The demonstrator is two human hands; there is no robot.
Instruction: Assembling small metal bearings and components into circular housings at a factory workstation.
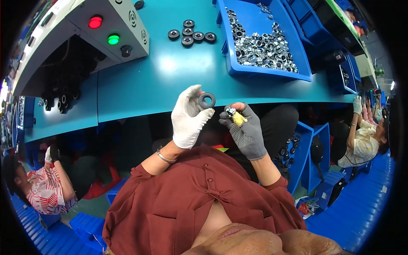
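Note:
My left hand [187, 119], in a white glove, pinches a black rubber ring [207, 100], shaped like a small toy tyre with an open middle. Close by on its right, my right hand [246, 131], in a grey dotted glove with yellow at a fingertip, grips a small shiny chrome wheel hub [230, 111] between thumb and fingers. Ring and hub are apart, both held just off the near edge of the teal table [161, 85]. Farther back on the table lies a cluster of several black wheels [187, 31] with hubs in them.
A blue tray [272, 74] of chrome hubs stands at the back right. On the left is a white machine [80, 25] with red and green lights, black tyres piled below it. A blue bin [299, 148] of wheels sits low right. Co-workers sit on both sides.

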